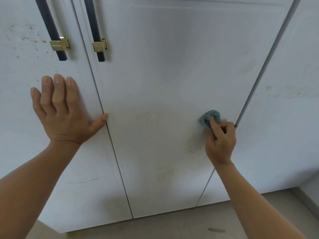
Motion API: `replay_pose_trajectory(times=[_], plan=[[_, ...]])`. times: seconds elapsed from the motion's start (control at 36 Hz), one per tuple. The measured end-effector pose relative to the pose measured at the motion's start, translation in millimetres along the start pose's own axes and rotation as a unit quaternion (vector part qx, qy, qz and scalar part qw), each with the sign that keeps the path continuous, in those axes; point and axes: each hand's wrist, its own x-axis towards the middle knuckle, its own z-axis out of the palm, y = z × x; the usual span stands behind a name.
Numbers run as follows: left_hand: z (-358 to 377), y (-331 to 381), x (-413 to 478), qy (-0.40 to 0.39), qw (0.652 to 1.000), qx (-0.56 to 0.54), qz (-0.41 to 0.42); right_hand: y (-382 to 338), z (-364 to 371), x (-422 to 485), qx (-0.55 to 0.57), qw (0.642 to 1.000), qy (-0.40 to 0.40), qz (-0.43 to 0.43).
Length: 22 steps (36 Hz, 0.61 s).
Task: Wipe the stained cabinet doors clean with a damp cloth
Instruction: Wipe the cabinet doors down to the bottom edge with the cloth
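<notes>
Wiping in hand: right hand (pixel 220 142) pinches bunched blue cloth (pixel 208 119) against middle door (pixel 164 75), right edge. Left hand (pixel 60 109) flat, fingers straight, bracing left door (pixel 22 118). Next, probably sweep left over brown specks (pixel 148 118).

Three white cabinet doors stand side by side. Left door (pixel 20 118): brown specks (pixel 37 47) on the upper part. Middle door (pixel 164 66): clean above, with fine brown specks scattered over the lower half. Right door (pixel 284 135): faint yellowish smears (pixel 269 87). A small blue-grey cloth (pixel 208 117), bunched, is pressed against the middle door near its right edge and pinched by the right hand (pixel 221 144).
</notes>
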Motion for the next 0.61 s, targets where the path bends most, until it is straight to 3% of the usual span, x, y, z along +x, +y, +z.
replay_pose_trajectory(times=[0.06,0.11,0.17,0.25,0.36,0.42,0.5,0.56,0.61], plan=[[-0.2,0.3,1.1,0.001,1.0,0.0,0.002,5.7,-6.0,10.8,0.004,0.997,0.026,0.069],[-0.6,0.6,0.8,-0.004,1.0,0.005,0.001,1.4,-4.5,24.3,0.041,0.969,0.105,0.222],[-0.4,0.4,-0.7,-0.007,1.0,0.015,0.0,-11.3,4.0,30.5,0.066,0.944,0.156,0.284],[0.8,-0.1,-1.8,-0.007,1.0,0.021,0.005,-34.4,19.0,16.4,0.066,0.961,0.147,0.223],[0.7,-1.3,-1.9,-0.006,1.0,0.02,0.01,-58.0,28.2,-6.9,0.07,0.996,0.049,0.036],[-0.1,-1.3,-1.5,-0.008,1.0,0.018,0.008,-56.4,22.4,-3.4,0.086,0.996,0.019,0.011],[-0.6,-0.1,-0.5,-0.012,1.0,0.021,0.005,-50.0,10.3,15.3,0.094,0.989,0.069,0.096],[-0.3,-0.2,-0.5,-0.011,1.0,0.022,0.006,-52.2,11.2,33.1,0.131,0.959,0.146,0.205],[-1.2,-0.2,-0.2,-0.011,1.0,0.021,0.009,-63.2,17.3,47.7,0.161,0.934,0.198,0.251]])
